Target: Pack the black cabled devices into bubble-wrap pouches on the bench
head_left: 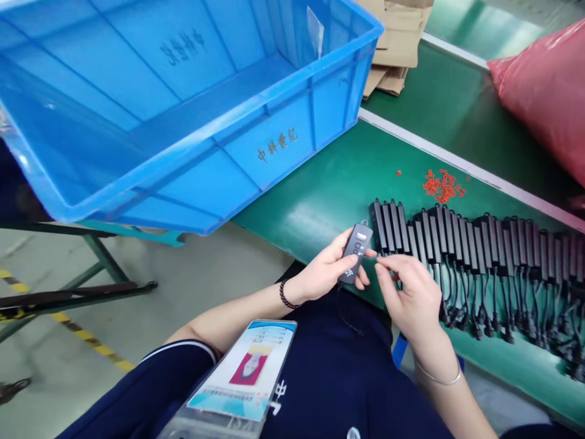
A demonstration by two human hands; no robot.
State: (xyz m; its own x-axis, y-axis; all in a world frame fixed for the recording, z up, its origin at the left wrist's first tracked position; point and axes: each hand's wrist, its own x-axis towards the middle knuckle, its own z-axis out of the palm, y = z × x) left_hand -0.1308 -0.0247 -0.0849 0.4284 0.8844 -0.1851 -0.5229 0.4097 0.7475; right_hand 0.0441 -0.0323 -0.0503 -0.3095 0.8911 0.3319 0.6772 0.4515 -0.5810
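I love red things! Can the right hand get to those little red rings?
Probably yes. The right hand could lift over the black devices lying between it and the red rings, with nothing tall blocking.

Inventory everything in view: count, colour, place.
bin: 1, blue, upper left
cardboard: several pieces, brown, top right of bin
bag: 1, pink-red, right edge
table: count unclear, green, centre to right
small rings: dozens, orange, loose on table
corded devices: many, black, rowed on table
held device: 1, black, centre
stand: 1, dark green, lower left
floor: 1, grey, lower left
floor tape: at least 1 strip, yellow-black, left
shirt: 1, navy, bottom
badge: 1, blue-white, over shirt
bracelet: 1, dark, left arm
bangle: 1, silver, right arm
left hand: 1, bare, grip around held device
right hand: 1, bare, beside held device
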